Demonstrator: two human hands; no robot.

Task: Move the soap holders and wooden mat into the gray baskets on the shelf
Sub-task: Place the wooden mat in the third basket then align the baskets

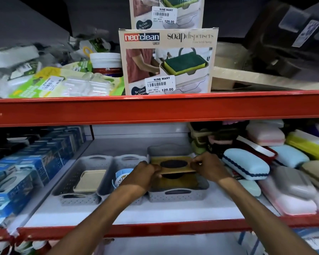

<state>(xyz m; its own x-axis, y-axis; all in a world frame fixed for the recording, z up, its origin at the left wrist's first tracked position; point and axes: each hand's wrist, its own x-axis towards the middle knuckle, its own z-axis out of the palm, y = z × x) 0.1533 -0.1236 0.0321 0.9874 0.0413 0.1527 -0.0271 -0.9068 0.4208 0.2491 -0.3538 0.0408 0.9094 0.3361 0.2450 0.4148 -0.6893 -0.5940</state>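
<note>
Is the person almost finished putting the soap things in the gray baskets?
Nearly, it seems. The left basket already holds a beige soap holder, and the middle basket holds a blue one. Right now the left hand and right hand hold the wooden mat over the right basket, above another wooden piece. It still has to be set down inside.

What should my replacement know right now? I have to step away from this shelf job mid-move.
Left hand and right hand: both grip the wooden mat, one at each end, holding it above the right gray basket.
Done: a beige soap holder lies in the left basket; a blue soap holder sits in the middle basket.
Something dark already lies in the right basket; unclear what.
Left: lower the mat in and let go.
</note>
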